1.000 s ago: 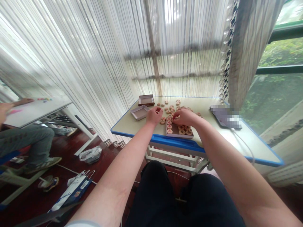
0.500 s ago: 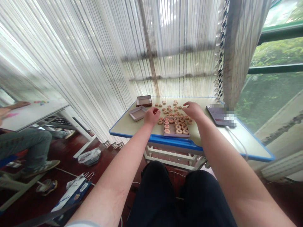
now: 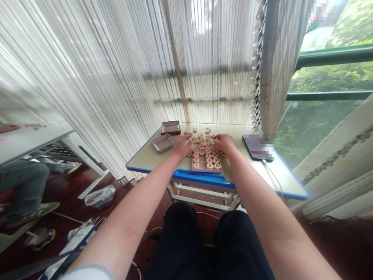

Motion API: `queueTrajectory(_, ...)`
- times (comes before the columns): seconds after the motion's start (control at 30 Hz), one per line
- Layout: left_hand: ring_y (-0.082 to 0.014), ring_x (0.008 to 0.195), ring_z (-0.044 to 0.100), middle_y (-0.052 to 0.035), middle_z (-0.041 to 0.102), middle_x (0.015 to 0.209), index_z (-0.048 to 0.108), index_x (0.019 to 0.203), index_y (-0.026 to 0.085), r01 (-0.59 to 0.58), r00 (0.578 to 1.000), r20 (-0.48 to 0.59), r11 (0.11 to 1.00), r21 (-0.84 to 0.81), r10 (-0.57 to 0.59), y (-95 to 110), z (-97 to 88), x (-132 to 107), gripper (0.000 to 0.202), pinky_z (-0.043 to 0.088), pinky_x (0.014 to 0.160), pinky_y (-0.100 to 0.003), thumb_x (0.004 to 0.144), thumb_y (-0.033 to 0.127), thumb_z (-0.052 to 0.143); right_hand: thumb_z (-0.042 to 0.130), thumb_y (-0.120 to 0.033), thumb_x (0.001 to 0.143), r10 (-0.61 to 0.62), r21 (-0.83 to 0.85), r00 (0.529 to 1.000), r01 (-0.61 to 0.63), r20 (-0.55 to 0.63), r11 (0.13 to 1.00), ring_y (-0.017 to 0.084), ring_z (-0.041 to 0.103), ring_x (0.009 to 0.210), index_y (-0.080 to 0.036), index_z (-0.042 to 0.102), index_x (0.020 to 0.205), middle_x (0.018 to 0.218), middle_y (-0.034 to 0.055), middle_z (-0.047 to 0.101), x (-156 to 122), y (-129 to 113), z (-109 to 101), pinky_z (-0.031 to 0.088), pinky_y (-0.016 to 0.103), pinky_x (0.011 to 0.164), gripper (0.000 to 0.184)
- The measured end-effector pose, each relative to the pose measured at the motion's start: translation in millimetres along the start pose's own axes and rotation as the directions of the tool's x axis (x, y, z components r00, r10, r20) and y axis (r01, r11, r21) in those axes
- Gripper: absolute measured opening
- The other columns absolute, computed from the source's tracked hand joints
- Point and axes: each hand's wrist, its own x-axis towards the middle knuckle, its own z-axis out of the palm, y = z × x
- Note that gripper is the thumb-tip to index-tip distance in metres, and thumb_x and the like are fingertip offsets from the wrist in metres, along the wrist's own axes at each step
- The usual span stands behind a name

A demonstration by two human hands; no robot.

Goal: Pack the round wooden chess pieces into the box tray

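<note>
Round wooden Chinese chess pieces [image 3: 200,140] with painted characters lie scattered over the middle of the desk. In front of them a shallow box [image 3: 202,168] holds rows of such pieces, with a gap in its middle-left part. My left hand [image 3: 182,146] hovers at the left side of the loose pieces, thumb and fingers apart, nothing visible in it. On the other side my right hand [image 3: 224,143] reaches inward with bent fingers. Its fingertips are beside a loose piece; whether they touch it is unclear.
Two empty box parts, a dark one [image 3: 171,127] and a paler one [image 3: 163,143], lie at the desk's left. A phone [image 3: 258,147] with a cable rests on the right. The desk [image 3: 151,160] has a blue edge. Curtains hang behind. Another person's leg [image 3: 26,186] shows at far left.
My right hand has come down and inward to the loose pieces. The fingers of my left hand have stretched out toward the pieces. The whole view has shifted a little.
</note>
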Motion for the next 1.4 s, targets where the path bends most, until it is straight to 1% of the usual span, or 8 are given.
queueTrajectory(0.23, -0.0185, 0.098, 0.058, -0.0072, 0.064, 0.105, 0.064, 0.103, 0.017, -0.032, 0.991, 0.134, 0.999, 0.035, 0.027, -5, 22.6, 55, 0.03, 0.042, 0.093, -0.031, 0.08, 0.026, 0.048, 0.053, -0.032, 0.073, -0.059, 0.09, 0.997, 0.063, -0.044, 0.994, 0.019, 0.057, 0.091, -0.025, 0.072, 0.092, 0.097, 0.007, 0.062, 11, -3, 8, 0.042, 0.031, 0.086, 0.027)
queueTrajectory(0.43, -0.0207, 0.105, 0.056, -0.0085, 0.063, 0.113, 0.064, 0.106, 0.016, -0.12, 0.933, 0.351, 0.987, 0.111, 0.074, -14, 45.1, 90, 0.034, 0.042, 0.095, -0.031, 0.079, 0.028, 0.048, 0.053, -0.034, 0.074, 0.014, 0.166, 0.996, 0.001, -0.09, 0.986, 0.018, 0.056, 0.087, -0.025, 0.069, 0.094, 0.09, 0.0047, 0.061, 13, -2, 16, 0.042, 0.028, 0.081, 0.027)
queueTrajectory(0.67, -0.0199, 0.102, 0.058, -0.0059, 0.066, 0.107, 0.066, 0.1, 0.019, -0.236, 0.876, 0.459, 0.962, 0.135, 0.151, -20, 54.5, 89, 0.034, 0.04, 0.096, -0.033, 0.084, 0.036, 0.042, 0.051, -0.027, 0.075, 0.126, 0.223, 0.978, -0.086, -0.169, 0.971, 0.018, 0.054, 0.088, -0.021, 0.068, 0.094, 0.091, 0.0062, 0.06, 17, -5, 15, 0.041, 0.028, 0.082, 0.026)
queueTrajectory(0.8, -0.0185, 0.104, 0.057, -0.0053, 0.065, 0.109, 0.064, 0.103, 0.019, -0.231, 0.903, 0.397, 0.964, 0.134, 0.162, -19, 56.2, 89, 0.032, 0.039, 0.098, -0.032, 0.085, 0.03, 0.04, 0.047, -0.026, 0.077, 0.183, 0.265, 0.968, -0.134, -0.171, 0.955, 0.018, 0.054, 0.085, -0.02, 0.065, 0.098, 0.088, 0.0057, 0.061, 18, -8, 4, 0.041, 0.028, 0.081, 0.028)
queueTrajectory(0.9, -0.0194, 0.113, 0.052, -0.0075, 0.06, 0.119, 0.062, 0.107, 0.018, -0.22, 0.92, 0.364, 0.96, 0.172, 0.145, -19, 57.3, 90, 0.034, 0.037, 0.101, -0.033, 0.086, 0.03, 0.04, 0.048, -0.026, 0.076, 0.222, 0.103, 0.96, -0.207, -0.171, 0.973, 0.023, 0.052, 0.094, -0.02, 0.066, 0.098, 0.097, 0.0094, 0.061, 15, -10, -3, 0.039, 0.034, 0.084, 0.029)
queueTrajectory(1.03, -0.021, 0.111, 0.054, -0.0105, 0.06, 0.118, 0.065, 0.1, 0.016, -0.25, 0.876, 0.463, 0.949, 0.193, 0.137, -18, 55.5, 90, 0.033, 0.039, 0.098, -0.035, 0.086, 0.03, 0.039, 0.047, -0.022, 0.076, 0.298, -0.094, 0.951, -0.306, -0.084, 0.947, 0.028, 0.052, 0.099, -0.016, 0.066, 0.101, 0.104, 0.0159, 0.06, 12, -8, -6, 0.037, 0.039, 0.086, 0.033)
queueTrajectory(1.23, -0.0174, 0.096, 0.06, -0.0055, 0.067, 0.102, 0.065, 0.095, 0.018, -0.256, 0.877, 0.439, 0.963, 0.079, 0.197, -11, 53.0, 89, 0.027, 0.044, 0.089, -0.03, 0.085, 0.025, 0.041, 0.046, -0.019, 0.075, 0.234, 0.045, 0.972, -0.235, 0.026, 0.971, 0.022, 0.058, 0.097, -0.014, 0.065, 0.102, 0.1, 0.0121, 0.066, 18, -4, -3, 0.04, 0.03, 0.086, 0.034)
queueTrajectory(1.4, -0.0182, 0.104, 0.057, -0.0059, 0.065, 0.109, 0.064, 0.103, 0.017, -0.236, 0.897, 0.39, 0.971, 0.034, 0.205, -11, 53.9, 90, 0.03, 0.041, 0.095, -0.031, 0.084, 0.025, 0.042, 0.046, -0.016, 0.074, 0.279, 0.137, 0.96, -0.278, 0.014, 0.951, 0.019, 0.06, 0.095, -0.015, 0.065, 0.101, 0.101, 0.0099, 0.067, 20, -1, -8, 0.043, 0.025, 0.08, 0.033)
